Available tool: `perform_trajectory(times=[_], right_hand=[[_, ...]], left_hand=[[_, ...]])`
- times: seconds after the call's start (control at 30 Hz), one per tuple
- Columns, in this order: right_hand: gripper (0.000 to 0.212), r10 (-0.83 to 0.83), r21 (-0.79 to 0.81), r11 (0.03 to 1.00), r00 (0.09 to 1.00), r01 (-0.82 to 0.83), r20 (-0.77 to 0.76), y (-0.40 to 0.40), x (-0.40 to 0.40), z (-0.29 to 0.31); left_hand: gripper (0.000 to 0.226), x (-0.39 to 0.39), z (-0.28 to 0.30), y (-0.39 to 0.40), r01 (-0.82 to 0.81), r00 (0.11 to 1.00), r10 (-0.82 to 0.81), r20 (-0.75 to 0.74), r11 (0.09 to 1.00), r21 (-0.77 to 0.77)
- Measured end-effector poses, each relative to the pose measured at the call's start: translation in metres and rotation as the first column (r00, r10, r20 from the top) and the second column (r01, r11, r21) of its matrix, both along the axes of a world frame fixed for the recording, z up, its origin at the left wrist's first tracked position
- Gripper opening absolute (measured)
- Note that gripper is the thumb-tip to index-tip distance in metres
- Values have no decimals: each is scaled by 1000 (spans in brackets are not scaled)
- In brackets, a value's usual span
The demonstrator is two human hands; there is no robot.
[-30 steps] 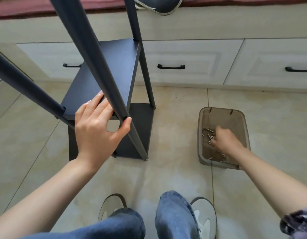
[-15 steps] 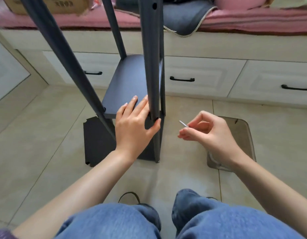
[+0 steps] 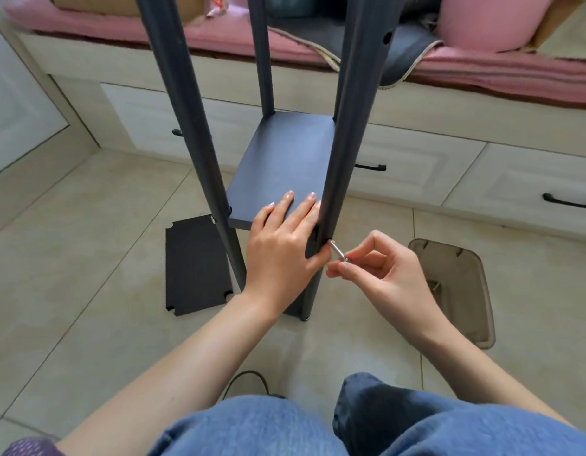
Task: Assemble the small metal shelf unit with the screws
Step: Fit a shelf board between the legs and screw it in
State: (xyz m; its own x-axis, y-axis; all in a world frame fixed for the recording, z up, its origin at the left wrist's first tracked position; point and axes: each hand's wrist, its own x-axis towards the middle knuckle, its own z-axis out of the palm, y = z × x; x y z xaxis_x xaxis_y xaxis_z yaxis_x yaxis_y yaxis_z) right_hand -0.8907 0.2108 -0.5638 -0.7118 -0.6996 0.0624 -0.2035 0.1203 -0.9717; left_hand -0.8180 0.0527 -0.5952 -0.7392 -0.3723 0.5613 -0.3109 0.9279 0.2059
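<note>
The dark metal shelf unit stands on the tile floor, with a shelf board (image 3: pixel 278 166) fixed between its legs. My left hand (image 3: pixel 281 248) lies with straight fingers on the board's front right corner, its thumb hooked round the front right leg (image 3: pixel 347 153). My right hand (image 3: pixel 383 274) pinches a small silver screw (image 3: pixel 338 251) by its head. The screw's tip touches the leg at a hole, level with the board's edge.
A loose dark shelf panel (image 3: pixel 194 268) lies flat on the floor under the unit. A brownish plastic tray (image 3: pixel 462 291) with a few screws sits on the floor to the right. White drawers (image 3: pixel 413 172) and a pink cushioned bench (image 3: pixel 502 70) stand behind. My knees fill the bottom.
My right hand lifted out of the tray with a screw and brought it left to the front right leg. The view swung so that leg is in the centre. My left hand stayed on the board corner.
</note>
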Motion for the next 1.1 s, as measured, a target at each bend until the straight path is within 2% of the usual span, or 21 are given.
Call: perform_trajectory(times=[0.53, 0.8, 1.1], right_hand=[[17, -49, -43, 998, 999, 50, 21, -10, -2, -7], [17, -57, -14, 998, 998, 56, -20, -21, -6, -7], [14, -98, 43, 994, 986, 105, -133, -22, -6, -10]], left_hand=[[53, 1, -2, -3, 27, 999, -27, -28, 1000, 9], [63, 3, -2, -6, 42, 999, -42, 9, 999, 7], [72, 3, -4, -9, 49, 997, -50, 64, 999, 17]])
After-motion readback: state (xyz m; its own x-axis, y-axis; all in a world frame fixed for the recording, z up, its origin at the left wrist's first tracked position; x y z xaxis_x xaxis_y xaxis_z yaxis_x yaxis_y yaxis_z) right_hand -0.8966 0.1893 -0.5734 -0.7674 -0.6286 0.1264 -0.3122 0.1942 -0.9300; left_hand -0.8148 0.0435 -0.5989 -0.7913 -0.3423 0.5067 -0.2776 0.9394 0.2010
